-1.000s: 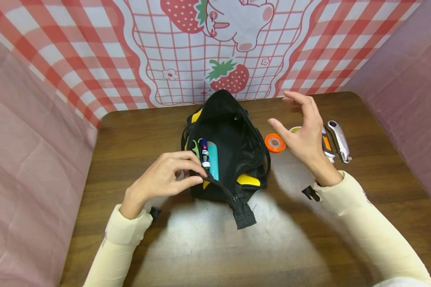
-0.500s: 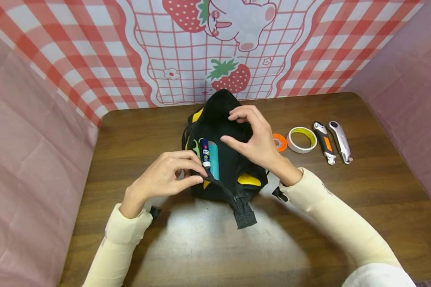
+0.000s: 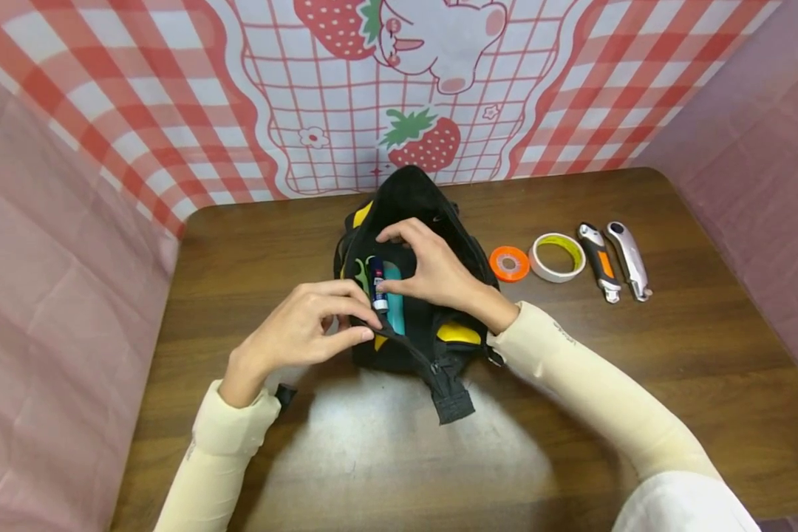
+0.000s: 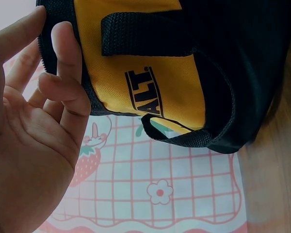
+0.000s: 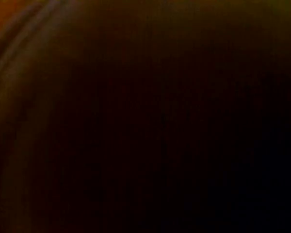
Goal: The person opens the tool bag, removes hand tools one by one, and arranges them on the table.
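A black and yellow fabric tool bag [image 3: 408, 193] gapes on the table, its mouth facing up. My left hand [image 3: 306, 325] pinches the bag's zippered front-left rim between thumb and fingers; the left wrist view shows that edge beside the fingers. Inside lie a dark blue glue stick [image 3: 375, 267], a teal case-like object [image 3: 395, 323] and a light green looped piece [image 3: 360, 275], partly hidden. Over the opening, my right hand [image 3: 439, 272] has thumb and fingers spread apart, the thumb tip overlapping the glue stick from above. Contact cannot be told. The right wrist view is almost black.
Right of the bag lie an orange tape roll [image 3: 509, 264], a white tape roll [image 3: 557, 258], an orange-and-black utility knife [image 3: 599, 262] and a silver utility knife [image 3: 628, 260]. A checkered strawberry cloth [image 3: 346, 96] hangs behind the wooden table [image 3: 239, 244].
My right hand has travelled left from above the tape rolls into the bag's opening, by the glue stick. The left hand stays on the rim.
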`<state>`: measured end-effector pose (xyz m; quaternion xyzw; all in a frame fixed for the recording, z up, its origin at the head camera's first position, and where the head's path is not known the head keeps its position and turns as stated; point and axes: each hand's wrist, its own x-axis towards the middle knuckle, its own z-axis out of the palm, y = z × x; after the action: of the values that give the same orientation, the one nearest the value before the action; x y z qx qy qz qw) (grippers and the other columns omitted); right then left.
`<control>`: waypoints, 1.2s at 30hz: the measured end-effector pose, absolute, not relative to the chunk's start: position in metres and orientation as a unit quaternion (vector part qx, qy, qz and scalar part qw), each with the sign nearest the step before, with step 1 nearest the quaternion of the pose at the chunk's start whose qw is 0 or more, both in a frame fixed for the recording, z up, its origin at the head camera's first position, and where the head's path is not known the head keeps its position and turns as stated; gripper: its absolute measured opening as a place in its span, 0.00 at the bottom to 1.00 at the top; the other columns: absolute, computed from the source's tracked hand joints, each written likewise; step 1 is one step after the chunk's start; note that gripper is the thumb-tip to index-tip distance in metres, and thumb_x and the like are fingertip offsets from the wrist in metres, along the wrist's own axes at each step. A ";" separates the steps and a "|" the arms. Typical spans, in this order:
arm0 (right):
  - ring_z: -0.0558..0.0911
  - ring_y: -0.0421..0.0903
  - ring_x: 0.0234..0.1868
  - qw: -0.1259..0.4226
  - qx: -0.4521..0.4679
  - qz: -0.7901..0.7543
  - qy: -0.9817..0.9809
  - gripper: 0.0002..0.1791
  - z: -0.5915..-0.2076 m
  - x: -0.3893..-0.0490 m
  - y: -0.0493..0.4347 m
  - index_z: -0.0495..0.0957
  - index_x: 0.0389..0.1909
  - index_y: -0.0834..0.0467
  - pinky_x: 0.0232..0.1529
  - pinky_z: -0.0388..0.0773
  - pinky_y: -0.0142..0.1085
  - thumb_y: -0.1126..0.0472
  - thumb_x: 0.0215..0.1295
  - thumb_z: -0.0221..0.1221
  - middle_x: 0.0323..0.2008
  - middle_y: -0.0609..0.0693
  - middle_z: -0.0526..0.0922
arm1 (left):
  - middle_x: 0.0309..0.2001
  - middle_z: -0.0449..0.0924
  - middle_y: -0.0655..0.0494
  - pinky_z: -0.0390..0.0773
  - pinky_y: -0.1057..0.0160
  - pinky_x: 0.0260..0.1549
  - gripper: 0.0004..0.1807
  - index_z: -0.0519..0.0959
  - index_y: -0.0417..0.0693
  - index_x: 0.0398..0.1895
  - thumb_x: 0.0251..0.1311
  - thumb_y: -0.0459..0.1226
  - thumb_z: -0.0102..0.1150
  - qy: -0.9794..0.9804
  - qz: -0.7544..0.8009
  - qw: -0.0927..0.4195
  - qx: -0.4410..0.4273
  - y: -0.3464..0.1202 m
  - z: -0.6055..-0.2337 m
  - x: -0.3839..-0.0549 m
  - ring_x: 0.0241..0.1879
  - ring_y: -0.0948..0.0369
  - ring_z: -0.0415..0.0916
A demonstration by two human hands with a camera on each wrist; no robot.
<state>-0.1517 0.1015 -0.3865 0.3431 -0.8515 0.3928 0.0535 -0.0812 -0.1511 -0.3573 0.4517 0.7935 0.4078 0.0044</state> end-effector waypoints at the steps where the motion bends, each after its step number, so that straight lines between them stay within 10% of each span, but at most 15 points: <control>1: 0.74 0.50 0.58 0.045 0.338 0.390 -0.855 0.39 -0.390 -0.153 0.102 0.74 0.61 0.55 0.60 0.74 0.46 0.52 0.50 0.80 0.59 0.52 0.75 | 0.44 0.82 0.68 0.70 0.69 0.20 0.07 0.88 0.60 0.43 0.63 0.42 0.70 0.794 0.408 0.005 0.451 -0.151 -0.357 -0.081 0.21 0.68 0.68; 36: 0.70 0.52 0.68 -0.100 0.317 0.336 -0.881 0.63 -0.435 -0.165 0.092 0.55 0.80 0.54 0.69 0.68 0.49 0.50 0.45 0.82 0.72 0.57 0.66 | 0.43 0.82 0.68 0.71 0.70 0.22 0.06 0.89 0.59 0.42 0.63 0.41 0.71 0.793 0.410 0.001 0.450 -0.153 -0.357 -0.083 0.23 0.68 0.70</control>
<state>-0.1655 0.0916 -0.4348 0.3165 -0.8813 0.3363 -0.1003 -0.0826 -0.1527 -0.3569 0.4502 0.7931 0.4102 0.0010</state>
